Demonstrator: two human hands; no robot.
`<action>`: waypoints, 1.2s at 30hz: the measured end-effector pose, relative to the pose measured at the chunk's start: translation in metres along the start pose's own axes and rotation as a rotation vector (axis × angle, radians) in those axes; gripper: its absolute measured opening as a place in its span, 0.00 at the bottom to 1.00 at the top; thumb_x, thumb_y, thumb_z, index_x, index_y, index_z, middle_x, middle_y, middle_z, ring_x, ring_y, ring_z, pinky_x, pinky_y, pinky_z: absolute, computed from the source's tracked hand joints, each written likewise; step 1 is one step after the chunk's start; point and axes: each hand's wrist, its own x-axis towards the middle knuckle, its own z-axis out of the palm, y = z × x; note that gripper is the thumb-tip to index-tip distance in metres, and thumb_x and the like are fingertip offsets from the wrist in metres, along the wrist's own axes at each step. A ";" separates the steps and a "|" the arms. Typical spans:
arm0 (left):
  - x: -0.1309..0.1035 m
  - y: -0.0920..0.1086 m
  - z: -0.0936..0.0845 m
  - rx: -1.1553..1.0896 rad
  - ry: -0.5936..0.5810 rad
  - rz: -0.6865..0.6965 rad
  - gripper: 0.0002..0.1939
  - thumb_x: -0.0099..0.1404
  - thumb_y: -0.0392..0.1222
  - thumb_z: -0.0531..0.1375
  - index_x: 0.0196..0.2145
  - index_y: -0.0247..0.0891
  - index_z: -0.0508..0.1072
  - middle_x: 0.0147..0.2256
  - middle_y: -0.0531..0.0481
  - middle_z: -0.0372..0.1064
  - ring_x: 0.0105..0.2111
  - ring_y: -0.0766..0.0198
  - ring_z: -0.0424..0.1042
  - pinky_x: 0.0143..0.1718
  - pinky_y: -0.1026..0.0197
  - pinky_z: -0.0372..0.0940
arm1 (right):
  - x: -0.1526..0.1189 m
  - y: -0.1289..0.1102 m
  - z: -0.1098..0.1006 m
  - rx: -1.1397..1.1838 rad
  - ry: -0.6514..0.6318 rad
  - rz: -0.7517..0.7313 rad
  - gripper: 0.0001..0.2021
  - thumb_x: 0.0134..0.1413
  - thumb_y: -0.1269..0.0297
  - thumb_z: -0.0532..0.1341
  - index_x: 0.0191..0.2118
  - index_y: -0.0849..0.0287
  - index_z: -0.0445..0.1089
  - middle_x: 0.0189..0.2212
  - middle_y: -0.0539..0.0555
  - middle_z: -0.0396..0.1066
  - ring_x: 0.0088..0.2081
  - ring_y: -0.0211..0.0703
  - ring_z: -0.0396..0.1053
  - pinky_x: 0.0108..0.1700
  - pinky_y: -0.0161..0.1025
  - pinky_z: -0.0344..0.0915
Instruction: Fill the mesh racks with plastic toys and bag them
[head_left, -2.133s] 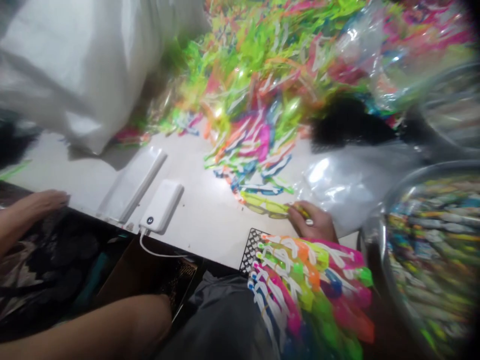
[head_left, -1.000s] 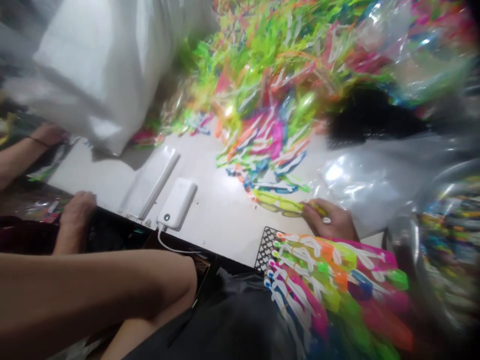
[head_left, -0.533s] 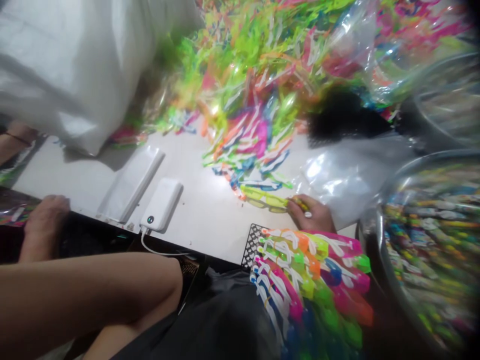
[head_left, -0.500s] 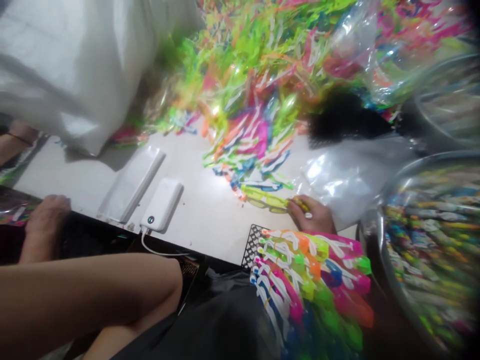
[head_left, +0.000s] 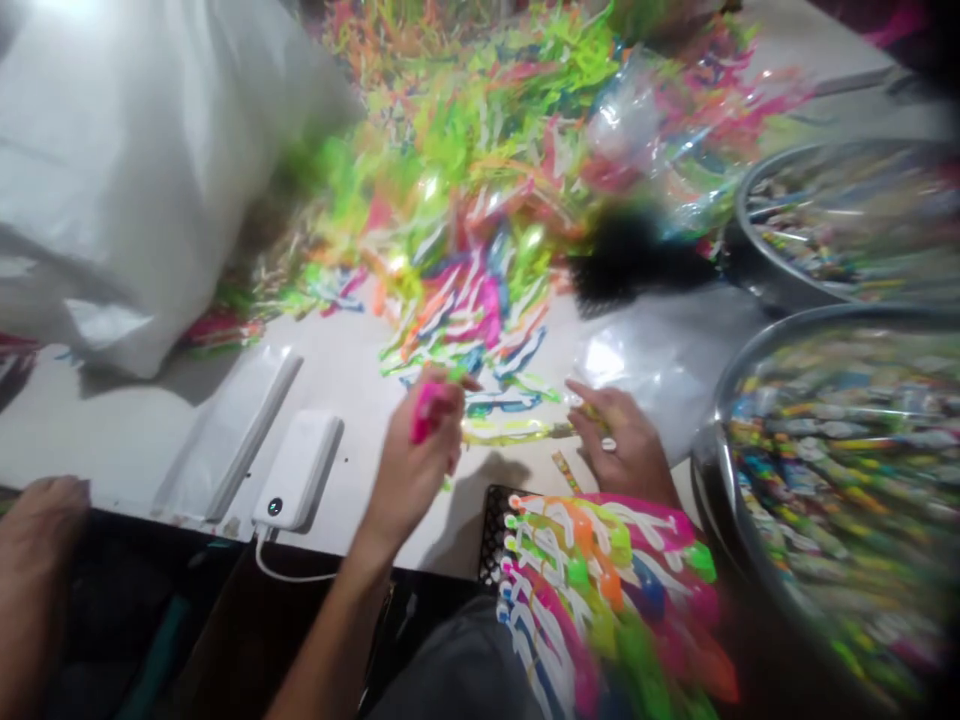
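Observation:
My left hand [head_left: 424, 440] is closed over the white table, with something bright pink [head_left: 431, 410] held in its fingers. My right hand [head_left: 619, 450] has small yellow patterned pieces between its fingers and touches the right end of a yellow strip-like item [head_left: 510, 432]. A blue item [head_left: 502, 402] lies just beyond that strip. Another small patterned piece [head_left: 564, 472] rests near my right wrist. Below my right hand, a bundle of colourful items with white straps [head_left: 600, 570] lies on a black perforated tray [head_left: 493, 520].
A large heap of colourful items [head_left: 465, 180] covers the back. Two metal bowls [head_left: 720, 420] of small wrapped pieces stand right. A white sack [head_left: 127, 180], clear bags [head_left: 232, 430] and a power bank [head_left: 300, 470] are left. Another person's hand [head_left: 45, 510] rests at the left edge.
My left hand has come into view over the table with the pink thing. The yellow item has turned edge-on beside my right hand. The whole view has shifted.

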 end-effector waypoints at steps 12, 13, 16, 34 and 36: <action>0.001 -0.028 0.037 0.560 -0.196 0.303 0.19 0.68 0.31 0.63 0.55 0.44 0.73 0.47 0.48 0.77 0.46 0.54 0.75 0.47 0.54 0.68 | 0.014 -0.044 -0.024 0.352 -0.332 0.149 0.20 0.70 0.50 0.59 0.62 0.46 0.74 0.56 0.52 0.75 0.57 0.50 0.72 0.60 0.45 0.68; 0.001 -0.028 0.037 0.622 -0.212 0.341 0.19 0.68 0.31 0.62 0.55 0.44 0.72 0.46 0.47 0.76 0.45 0.53 0.74 0.45 0.54 0.67 | 0.013 -0.044 -0.025 0.347 -0.339 0.138 0.20 0.70 0.50 0.59 0.63 0.46 0.73 0.58 0.52 0.74 0.58 0.50 0.72 0.61 0.46 0.67; 0.004 -0.029 0.037 0.789 -0.233 0.442 0.19 0.68 0.30 0.59 0.55 0.40 0.72 0.42 0.45 0.73 0.43 0.52 0.73 0.42 0.54 0.66 | 0.013 -0.045 -0.027 0.330 -0.340 0.193 0.20 0.70 0.50 0.59 0.61 0.47 0.73 0.57 0.53 0.76 0.56 0.51 0.74 0.60 0.46 0.68; 0.002 -0.026 0.034 1.139 -0.242 0.752 0.13 0.72 0.30 0.57 0.52 0.34 0.72 0.36 0.47 0.71 0.37 0.53 0.69 0.37 0.54 0.61 | 0.011 -0.051 -0.026 0.222 -0.323 0.359 0.14 0.63 0.48 0.63 0.43 0.51 0.77 0.34 0.49 0.78 0.36 0.45 0.74 0.39 0.40 0.66; 0.002 -0.028 0.034 1.166 -0.237 0.763 0.11 0.73 0.33 0.57 0.52 0.34 0.72 0.36 0.47 0.71 0.37 0.53 0.69 0.37 0.54 0.60 | 0.011 -0.051 -0.025 0.208 -0.354 0.379 0.13 0.62 0.49 0.64 0.42 0.51 0.76 0.32 0.48 0.77 0.33 0.44 0.73 0.37 0.40 0.65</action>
